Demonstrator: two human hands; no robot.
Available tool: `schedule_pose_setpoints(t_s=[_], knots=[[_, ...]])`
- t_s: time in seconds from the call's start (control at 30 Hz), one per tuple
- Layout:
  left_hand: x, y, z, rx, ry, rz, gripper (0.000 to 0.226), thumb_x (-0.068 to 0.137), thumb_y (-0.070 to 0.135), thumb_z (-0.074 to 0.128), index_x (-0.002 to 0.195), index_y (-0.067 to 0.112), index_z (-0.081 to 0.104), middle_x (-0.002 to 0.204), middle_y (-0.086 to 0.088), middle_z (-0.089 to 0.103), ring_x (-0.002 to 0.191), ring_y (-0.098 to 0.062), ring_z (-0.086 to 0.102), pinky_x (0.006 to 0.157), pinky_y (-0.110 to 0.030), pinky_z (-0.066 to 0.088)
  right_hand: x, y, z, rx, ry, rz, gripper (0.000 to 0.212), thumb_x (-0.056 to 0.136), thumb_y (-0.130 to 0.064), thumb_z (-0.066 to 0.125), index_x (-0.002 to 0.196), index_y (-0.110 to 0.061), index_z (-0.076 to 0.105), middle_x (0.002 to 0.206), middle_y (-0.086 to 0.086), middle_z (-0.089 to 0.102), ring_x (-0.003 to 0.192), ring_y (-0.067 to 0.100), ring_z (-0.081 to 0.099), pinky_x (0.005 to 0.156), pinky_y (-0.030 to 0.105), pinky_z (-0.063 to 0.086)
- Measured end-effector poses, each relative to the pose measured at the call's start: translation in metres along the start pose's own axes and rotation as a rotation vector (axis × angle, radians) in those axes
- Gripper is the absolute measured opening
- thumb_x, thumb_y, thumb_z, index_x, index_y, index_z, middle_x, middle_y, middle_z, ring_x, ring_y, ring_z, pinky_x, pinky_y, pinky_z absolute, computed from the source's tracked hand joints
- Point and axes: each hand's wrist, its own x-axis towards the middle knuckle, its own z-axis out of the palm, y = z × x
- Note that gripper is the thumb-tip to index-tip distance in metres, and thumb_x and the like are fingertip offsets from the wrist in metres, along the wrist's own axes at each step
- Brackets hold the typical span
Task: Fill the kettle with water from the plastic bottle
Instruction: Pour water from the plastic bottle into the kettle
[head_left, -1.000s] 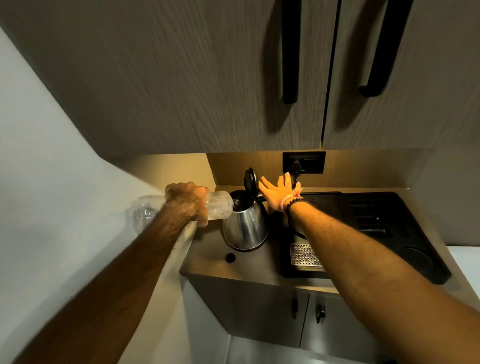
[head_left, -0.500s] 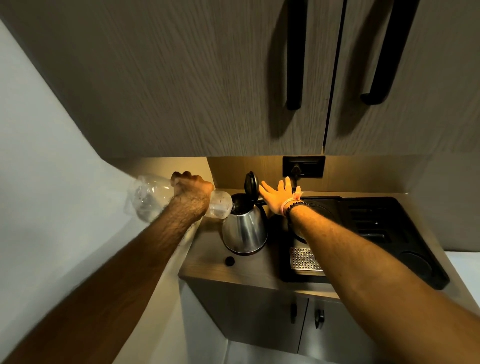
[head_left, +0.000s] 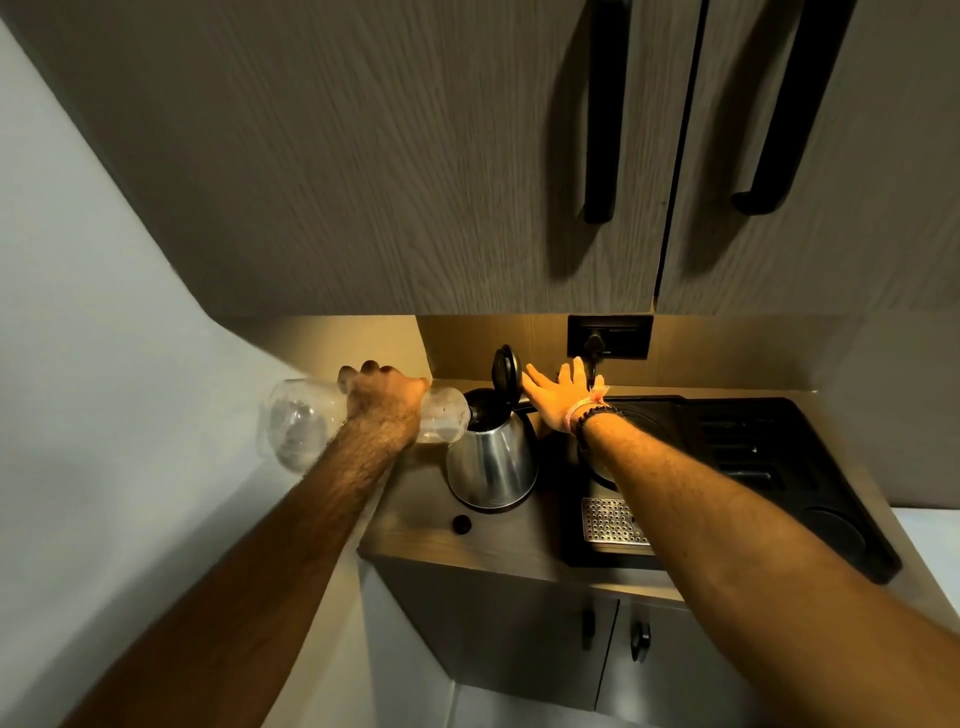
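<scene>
Bottle (head_left: 311, 423), thin and nearly drained, feels light and crushable; left hand (head_left: 384, 405) clamps its middle, right hand (head_left: 558, 397) spread flat beside the kettle (head_left: 493, 457).

Left hand (head_left: 382, 397) fisted, right hand (head_left: 558, 397) flat, fingers spread

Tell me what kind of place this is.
Probably a small kitchenette or coffee nook: a steel kettle stands on a narrow counter beside a black tray with a drip grate, under wood-look wall cabinets, with a wall socket behind.
</scene>
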Motion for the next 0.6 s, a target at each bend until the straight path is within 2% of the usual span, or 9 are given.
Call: schedule_pose_setpoints(t_s=[0.17, 0.3, 0.4, 0.47, 0.6], knots=[[-0.004, 0.001, 0.053, -0.344, 0.073, -0.078, 0.077, 0.075, 0.045, 0.078, 0.141, 0.033, 0.04, 0.125, -0.009, 0.059, 0.117, -0.03, 0.052, 0.096, -0.049, 0.043, -0.001, 0.0, -0.001, -0.007, 0.006, -0.004, 0.085, 0.078, -0.081, 0.01, 0.153, -0.041, 0.001, 0.164, 0.017, -0.001, 0.15, 0.038, -0.012, 0.115, 0.067, -0.006], [-0.01, 0.015, 0.095, -0.746, 0.153, -0.21, 0.091, 0.067, 0.046, 0.082, 0.142, 0.032, 0.03, 0.125, -0.012, 0.055, 0.114, -0.032, 0.054, 0.093, -0.053, 0.049, -0.001, 0.0, 0.0, -0.023, 0.007, -0.016, 0.087, 0.077, -0.081, 0.01, 0.153, -0.04, 0.001, 0.164, 0.018, 0.0, 0.15, 0.039, -0.012, 0.114, 0.067, -0.005], [-0.012, 0.027, 0.115, -1.04, 0.293, -0.308, 0.094, 0.063, 0.041, 0.087, 0.138, 0.029, 0.032, 0.125, -0.014, 0.051, 0.112, -0.033, 0.054, 0.088, -0.052, 0.055, -0.001, 0.001, 0.001, -0.036, 0.008, -0.015, 0.086, 0.078, -0.081, 0.011, 0.153, -0.04, 0.0, 0.164, 0.019, 0.0, 0.15, 0.039, -0.012, 0.114, 0.067, -0.004], [-0.011, 0.033, 0.125, -1.213, 0.37, -0.357, 0.093, 0.063, 0.037, 0.089, 0.138, 0.028, 0.034, 0.125, -0.013, 0.052, 0.111, -0.032, 0.056, 0.086, -0.047, 0.056, -0.001, 0.001, 0.001, -0.058, 0.012, -0.015, 0.087, 0.077, -0.08, 0.011, 0.153, -0.04, -0.001, 0.164, 0.019, 0.001, 0.15, 0.04, -0.011, 0.114, 0.067, -0.003], [-0.003, 0.04, 0.142, -1.373, 0.477, -0.425, 0.093, 0.065, 0.037, 0.092, 0.139, 0.017, 0.039, 0.128, -0.014, 0.061, 0.113, -0.035, 0.061, 0.091, -0.048, 0.056, 0.0, -0.001, 0.001, -0.041, 0.008, 0.001, 0.089, 0.076, -0.082, 0.009, 0.153, -0.039, -0.001, 0.164, 0.019, 0.002, 0.15, 0.039, -0.01, 0.114, 0.066, -0.004]])
